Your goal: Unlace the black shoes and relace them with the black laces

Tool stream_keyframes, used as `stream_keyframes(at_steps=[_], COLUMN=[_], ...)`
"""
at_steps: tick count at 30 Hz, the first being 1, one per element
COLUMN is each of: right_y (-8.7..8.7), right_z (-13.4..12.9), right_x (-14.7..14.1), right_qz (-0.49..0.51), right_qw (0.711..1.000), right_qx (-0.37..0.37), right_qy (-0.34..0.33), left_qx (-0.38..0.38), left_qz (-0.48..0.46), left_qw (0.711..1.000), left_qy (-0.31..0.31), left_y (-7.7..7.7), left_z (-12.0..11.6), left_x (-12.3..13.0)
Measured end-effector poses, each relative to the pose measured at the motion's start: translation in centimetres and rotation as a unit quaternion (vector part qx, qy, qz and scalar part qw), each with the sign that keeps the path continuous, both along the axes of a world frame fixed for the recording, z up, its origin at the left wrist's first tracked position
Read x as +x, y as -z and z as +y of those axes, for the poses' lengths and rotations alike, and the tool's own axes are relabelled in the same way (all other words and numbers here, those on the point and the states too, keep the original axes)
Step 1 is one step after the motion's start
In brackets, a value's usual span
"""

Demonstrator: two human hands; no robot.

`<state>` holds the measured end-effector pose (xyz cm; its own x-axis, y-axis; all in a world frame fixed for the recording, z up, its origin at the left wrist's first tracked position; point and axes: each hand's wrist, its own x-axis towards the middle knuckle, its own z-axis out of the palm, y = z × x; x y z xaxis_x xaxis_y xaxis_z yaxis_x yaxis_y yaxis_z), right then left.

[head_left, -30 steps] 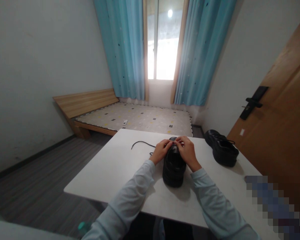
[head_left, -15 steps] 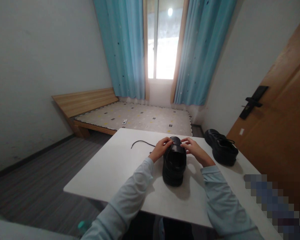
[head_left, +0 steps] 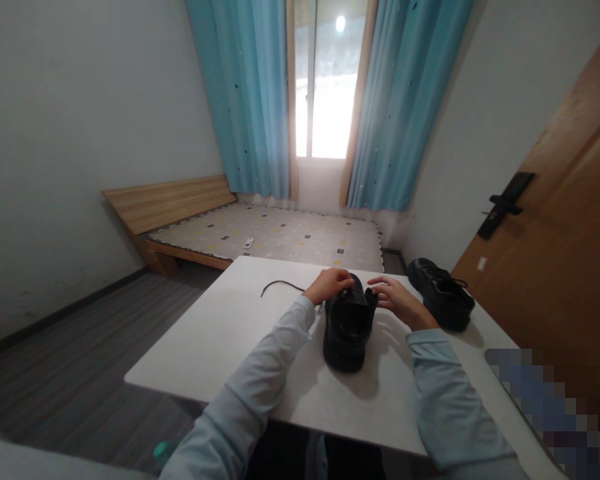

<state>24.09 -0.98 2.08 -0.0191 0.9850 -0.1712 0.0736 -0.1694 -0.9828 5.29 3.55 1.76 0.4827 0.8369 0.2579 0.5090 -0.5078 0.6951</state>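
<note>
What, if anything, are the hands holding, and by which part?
Apparently the nearer black shoe: right hand at its right flap, left hand near its tongue. Whether either grip is closed cannot be told.

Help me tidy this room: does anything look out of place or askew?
Mildly: a black shoe and a second shoe sit on the white table, an unusual spot for footwear. A loose lace trails beyond the left hand. I see no spill.

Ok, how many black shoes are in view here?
2: one shoe on the table between the left hand and right hand, another shoe farther right. More could be hidden.
</note>
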Motion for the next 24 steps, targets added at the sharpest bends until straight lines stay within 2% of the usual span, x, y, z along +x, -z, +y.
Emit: stream_keyframes(at_steps=[4, 10, 18, 24], right_y=[-0.1, -0.1, 0.0, 0.0], right_z=[-0.1, -0.2, 0.0, 0.0], right_x=[0.2, 0.5, 0.5, 0.6], right_qz=[0.015, 0.008, 0.026, 0.031], right_qw=[1.000, 1.000, 1.000, 0.999], right_qx=[-0.007, 0.002, -0.008, -0.008], right_qy=[-0.004, -0.014, -0.013, -0.014], left_qx=[0.045, 0.085, 0.128, 0.143], left_qz=[0.064, 0.155, 0.180, 0.224], left_qw=[0.997, 0.983, 0.975, 0.964], left_qy=[0.017, 0.037, 0.035, 0.012], left_y=[-1.0, -1.5, -1.9, -2.3], left_z=[-0.1, 0.2, -0.7, -1.5], left_x=[1.7, 3.0, 3.4, 3.7])
